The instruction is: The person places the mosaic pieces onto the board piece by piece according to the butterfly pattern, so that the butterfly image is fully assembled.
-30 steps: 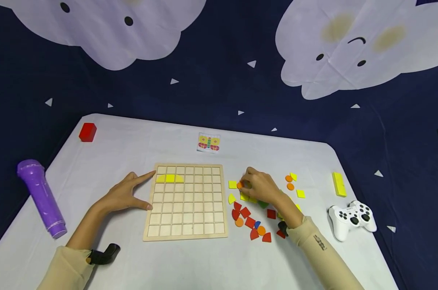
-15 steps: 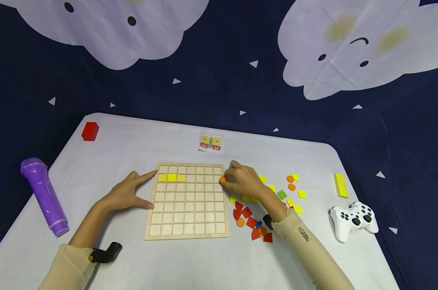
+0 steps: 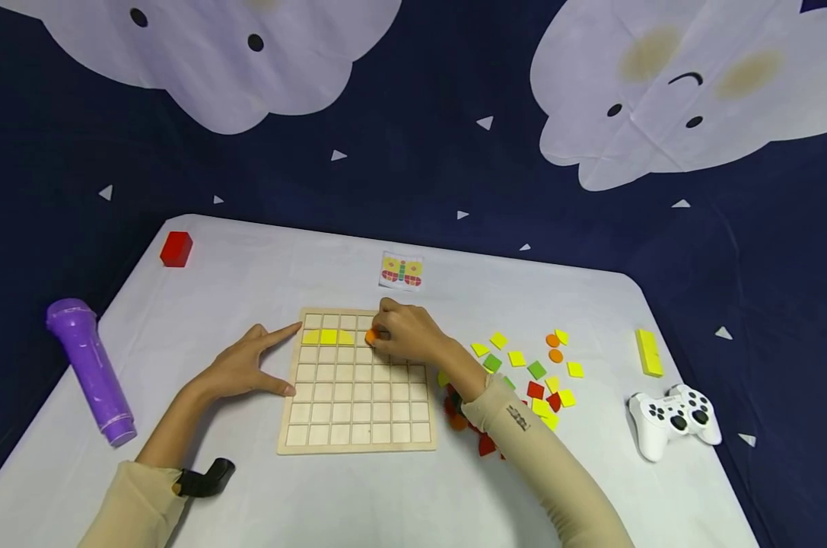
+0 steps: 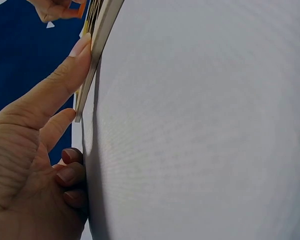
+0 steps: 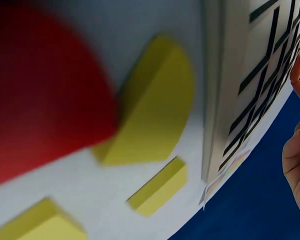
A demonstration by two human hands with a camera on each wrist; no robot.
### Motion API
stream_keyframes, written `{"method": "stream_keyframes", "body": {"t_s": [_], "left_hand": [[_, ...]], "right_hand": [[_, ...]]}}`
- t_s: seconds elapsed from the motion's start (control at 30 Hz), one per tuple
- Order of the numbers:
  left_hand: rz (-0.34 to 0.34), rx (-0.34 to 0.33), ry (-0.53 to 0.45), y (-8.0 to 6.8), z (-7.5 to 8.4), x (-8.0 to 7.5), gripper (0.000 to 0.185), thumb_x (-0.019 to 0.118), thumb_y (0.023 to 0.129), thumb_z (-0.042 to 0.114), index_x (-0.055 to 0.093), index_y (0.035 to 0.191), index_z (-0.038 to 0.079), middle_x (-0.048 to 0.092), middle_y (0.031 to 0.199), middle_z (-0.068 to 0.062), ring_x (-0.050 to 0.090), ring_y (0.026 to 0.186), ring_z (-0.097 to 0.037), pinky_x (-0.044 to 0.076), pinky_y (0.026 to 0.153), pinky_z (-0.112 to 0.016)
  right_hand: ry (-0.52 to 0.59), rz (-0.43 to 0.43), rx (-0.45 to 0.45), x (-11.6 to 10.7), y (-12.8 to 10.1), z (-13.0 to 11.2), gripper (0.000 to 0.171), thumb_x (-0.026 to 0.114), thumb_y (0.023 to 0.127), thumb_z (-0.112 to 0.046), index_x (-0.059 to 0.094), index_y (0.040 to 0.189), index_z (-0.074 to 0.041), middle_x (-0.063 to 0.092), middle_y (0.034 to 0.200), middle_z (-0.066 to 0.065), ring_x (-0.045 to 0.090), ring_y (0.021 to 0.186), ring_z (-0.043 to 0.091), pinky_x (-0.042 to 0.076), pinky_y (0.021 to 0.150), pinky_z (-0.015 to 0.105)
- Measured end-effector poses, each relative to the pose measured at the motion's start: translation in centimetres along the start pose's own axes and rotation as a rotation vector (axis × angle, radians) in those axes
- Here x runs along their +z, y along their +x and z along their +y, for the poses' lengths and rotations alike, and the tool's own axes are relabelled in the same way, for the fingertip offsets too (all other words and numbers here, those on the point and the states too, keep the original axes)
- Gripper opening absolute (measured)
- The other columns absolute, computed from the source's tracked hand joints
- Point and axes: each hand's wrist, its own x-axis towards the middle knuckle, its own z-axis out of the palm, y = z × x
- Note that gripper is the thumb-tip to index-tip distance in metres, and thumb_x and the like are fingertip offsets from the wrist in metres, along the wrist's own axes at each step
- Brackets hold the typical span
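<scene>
Orange disc pinched over the board's second row

Near, at frame centre, the left hand point(image 3: 238, 369) rests spread against the board point(image 3: 355, 438), forefinger and thumb on its left edge. Farther up, the right hand point(image 3: 406, 333) pinches an orange disc point(image 3: 370, 336) just right of the yellow pieces point(image 3: 326, 336); this hand is nearer.

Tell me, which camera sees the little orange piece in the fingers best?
The head view: the orange piece shows pinched by the right hand over the wooden board, beside the yellow pieces. The right wrist view shows only an orange sliver; the left wrist view, a tiny corner glimpse.
</scene>
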Motion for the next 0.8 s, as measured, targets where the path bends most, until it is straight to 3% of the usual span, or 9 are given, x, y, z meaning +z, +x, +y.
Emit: {"method": "stream_keyframes", "body": {"t_s": [0.27,0.5,0.6,0.8], "left_hand": [[-0.001,-0.006,0.001,0.0,0.2,0.0,0.116,0.093,0.055,0.047,0.040,0.153,0.017,0.040,0.092,-0.009,0.035,0.076,-0.020,0.031,0.063,-0.033],[0.000,-0.008,0.006,-0.1,0.3,-0.1,0.116,0.093,0.055,0.047,0.039,0.153,0.017,0.039,0.092,-0.009,0.035,0.076,-0.020,0.031,0.063,-0.033],[0.002,-0.009,0.007,-0.1,0.3,-0.1,0.116,0.093,0.055,0.046,0.039,0.153,0.017,0.039,0.092,-0.010,0.035,0.076,-0.021,0.031,0.063,-0.033],[-0.003,-0.002,-0.001,0.0,0.2,0.1,0.115,0.093,0.056,0.046,0.039,0.153,0.016,0.039,0.092,-0.010,0.035,0.076,-0.021,0.031,0.063,-0.033]], "right_hand": [[0.012,-0.018,-0.013,0.5,0.7,-0.6,0.021,0.072,0.092,-0.026,0.075,0.104,-0.010,0.060,0.095,0.004,0.060,0.070,0.013,0.049,0.060,0.022],[0.133,-0.069,0.069,0.5,1.1,-1.0,0.012,0.069,0.094,-0.021,0.073,0.100,-0.011,0.060,0.093,0.003,0.055,0.074,0.012,0.047,0.065,0.023],[0.136,-0.092,0.090,0.4,1.1,-1.3,0.011,0.069,0.094,-0.021,0.072,0.099,-0.012,0.061,0.094,0.003,0.056,0.074,0.013,0.047,0.065,0.023],[0.147,-0.091,0.108,-0.4,0.1,-0.9,0.026,0.068,0.095,-0.026,0.072,0.117,-0.012,0.059,0.101,0.004,0.057,0.077,0.013,0.048,0.067,0.025]]}}
